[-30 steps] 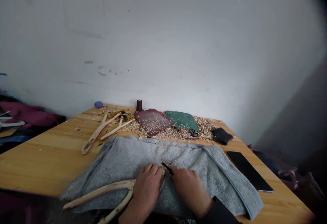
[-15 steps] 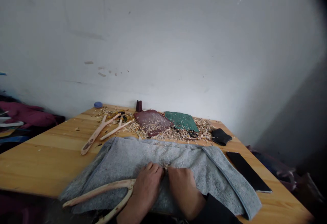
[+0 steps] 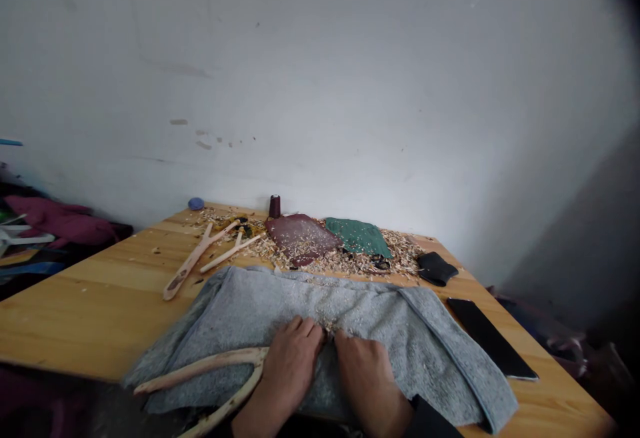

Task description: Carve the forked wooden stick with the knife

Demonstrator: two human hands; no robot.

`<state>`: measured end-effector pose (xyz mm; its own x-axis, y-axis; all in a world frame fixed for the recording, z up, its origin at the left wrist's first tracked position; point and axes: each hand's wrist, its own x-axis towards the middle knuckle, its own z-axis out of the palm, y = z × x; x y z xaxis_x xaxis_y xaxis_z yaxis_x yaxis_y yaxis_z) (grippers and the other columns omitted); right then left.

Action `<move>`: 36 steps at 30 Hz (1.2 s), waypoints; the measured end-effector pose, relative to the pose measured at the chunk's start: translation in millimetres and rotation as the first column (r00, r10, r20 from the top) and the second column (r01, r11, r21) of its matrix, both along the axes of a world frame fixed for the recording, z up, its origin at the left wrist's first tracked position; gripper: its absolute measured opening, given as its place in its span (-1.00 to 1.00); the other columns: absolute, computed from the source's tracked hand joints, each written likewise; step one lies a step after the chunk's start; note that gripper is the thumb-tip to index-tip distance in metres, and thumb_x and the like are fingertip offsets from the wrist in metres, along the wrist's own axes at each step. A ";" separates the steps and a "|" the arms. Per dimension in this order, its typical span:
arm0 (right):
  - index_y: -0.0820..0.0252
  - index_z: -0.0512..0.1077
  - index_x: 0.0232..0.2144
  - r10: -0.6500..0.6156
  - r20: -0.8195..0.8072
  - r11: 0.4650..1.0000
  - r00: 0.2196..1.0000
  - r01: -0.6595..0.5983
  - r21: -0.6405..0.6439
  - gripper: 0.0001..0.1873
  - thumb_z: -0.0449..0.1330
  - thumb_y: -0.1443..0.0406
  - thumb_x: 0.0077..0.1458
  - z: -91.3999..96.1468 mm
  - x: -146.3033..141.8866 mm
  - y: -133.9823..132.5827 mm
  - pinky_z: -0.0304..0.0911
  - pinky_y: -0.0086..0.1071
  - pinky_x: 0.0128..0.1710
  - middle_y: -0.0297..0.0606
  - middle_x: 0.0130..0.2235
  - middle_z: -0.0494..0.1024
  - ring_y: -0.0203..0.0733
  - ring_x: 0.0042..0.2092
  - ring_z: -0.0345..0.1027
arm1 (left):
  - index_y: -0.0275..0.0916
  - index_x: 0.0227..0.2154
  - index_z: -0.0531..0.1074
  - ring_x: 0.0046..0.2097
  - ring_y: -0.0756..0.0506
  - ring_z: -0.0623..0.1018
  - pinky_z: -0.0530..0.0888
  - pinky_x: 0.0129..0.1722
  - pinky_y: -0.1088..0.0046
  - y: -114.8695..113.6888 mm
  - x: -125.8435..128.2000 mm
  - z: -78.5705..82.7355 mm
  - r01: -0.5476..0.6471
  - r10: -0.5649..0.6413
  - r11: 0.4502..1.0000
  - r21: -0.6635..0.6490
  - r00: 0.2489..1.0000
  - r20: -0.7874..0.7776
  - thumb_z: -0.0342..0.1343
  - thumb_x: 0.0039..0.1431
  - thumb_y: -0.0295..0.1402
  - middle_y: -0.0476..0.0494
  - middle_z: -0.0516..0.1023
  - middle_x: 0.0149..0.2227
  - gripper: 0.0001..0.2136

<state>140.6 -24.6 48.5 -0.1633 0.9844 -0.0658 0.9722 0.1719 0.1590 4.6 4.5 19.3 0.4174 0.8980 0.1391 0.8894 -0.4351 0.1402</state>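
Note:
My left hand [image 3: 293, 358] is closed around the joint of a forked, peeled wooden branch [image 3: 200, 370] whose two prongs run out to the left over a grey cloth [image 3: 400, 331]. My right hand [image 3: 365, 371] sits right beside it, fingers curled down against the same spot on the branch. What it holds is hidden under the fingers. Fine wood shavings [image 3: 327, 323] lie on the cloth just beyond both hands.
The wooden table [image 3: 85, 305] carries carved forked sticks [image 3: 197, 258], a heap of shavings [image 3: 350, 258], a maroon sheet [image 3: 300, 235], a green sheet [image 3: 363, 235], a dark spool [image 3: 274, 206], a blue cap [image 3: 196, 203], a black pouch [image 3: 436, 267] and a black phone [image 3: 490, 337].
A thin dark blade stuck out above my right hand a second ago; it is now hidden under the hand. My right hand has moved slightly back and closer to the left.

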 end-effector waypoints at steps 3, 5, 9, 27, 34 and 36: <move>0.19 0.50 -0.20 -0.006 0.010 1.000 1.000 0.006 0.002 -0.62 -0.04 0.57 0.14 2.5 -3.0 1.7 0.35 -0.36 -0.35 -0.17 -0.25 0.59 -0.12 -0.23 0.52 | -0.18 -0.31 0.44 -0.11 -0.15 0.45 0.39 -0.14 0.29 2.3 -0.5 -0.4 0.019 -0.019 1.000 -0.006 1.000 0.004 -0.10 0.29 -0.48 -0.06 0.51 -0.23 -0.79; 0.21 0.50 -0.21 -0.003 0.009 1.000 1.000 0.003 -0.007 -0.61 -0.04 0.58 0.14 5.2 -8.6 6.2 0.36 -0.32 -0.35 -0.16 -0.24 0.59 -0.10 -0.24 0.52 | -0.20 -0.31 0.44 -0.11 -0.14 0.45 0.39 -0.14 0.30 4.0 -0.9 1.3 0.027 -0.027 0.999 -0.024 1.000 -0.002 -0.12 0.28 -0.49 -0.07 0.51 -0.22 -0.78; 0.26 0.52 -0.26 -0.011 0.010 0.999 1.000 0.011 -0.033 -0.62 -0.03 0.61 0.10 7.3 -20.7 17.8 0.35 -0.33 -0.42 -0.14 -0.30 0.59 -0.09 -0.30 0.53 | -0.21 -0.29 0.44 -0.08 -0.15 0.45 0.39 -0.11 0.31 5.9 -0.9 7.0 0.030 -0.032 0.997 -0.075 0.999 -0.034 -0.15 0.27 -0.53 -0.11 0.50 -0.18 -0.75; 0.23 0.51 -0.24 -0.014 -0.021 1.000 1.000 0.014 -0.005 -0.64 -0.03 0.58 0.14 -2.3 -8.3 12.6 0.32 -0.38 -0.38 -0.15 -0.27 0.60 -0.13 -0.26 0.52 | -0.18 -0.31 0.44 -0.10 -0.13 0.44 0.32 -0.13 0.33 0.0 0.3 5.2 -0.002 0.002 1.000 -0.030 1.000 0.017 -0.15 0.29 -0.47 -0.07 0.50 -0.22 -0.76; 0.17 0.49 -0.19 0.005 -0.055 0.999 0.998 -0.003 0.041 -0.69 -0.02 0.48 0.20 -5.3 9.9 12.8 0.29 -0.39 -0.30 -0.14 -0.25 0.59 -0.14 -0.22 0.51 | -0.19 -0.27 0.44 -0.08 -0.18 0.44 0.33 -0.14 0.27 -2.3 -0.7 1.8 -0.060 0.061 0.998 -0.029 0.997 0.043 -0.08 0.28 -0.42 -0.09 0.50 -0.19 -0.82; 0.15 0.47 -0.19 -0.008 -0.084 0.999 0.996 0.012 0.051 -0.75 0.00 0.41 0.24 -7.0 19.0 8.0 0.27 -0.41 -0.28 -0.14 -0.28 0.60 -0.16 -0.23 0.51 | -0.19 -0.25 0.44 -0.07 -0.19 0.44 0.33 -0.13 0.26 -2.7 -0.5 0.0 -0.068 0.069 0.997 -0.025 0.997 0.043 -0.06 0.26 -0.43 -0.11 0.50 -0.17 -0.84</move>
<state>159.6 -16.6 41.6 -0.1565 0.9877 -0.0014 0.9841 0.1560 0.0854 4.1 1.7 19.4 0.3485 0.9276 0.1348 0.9098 -0.3693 0.1893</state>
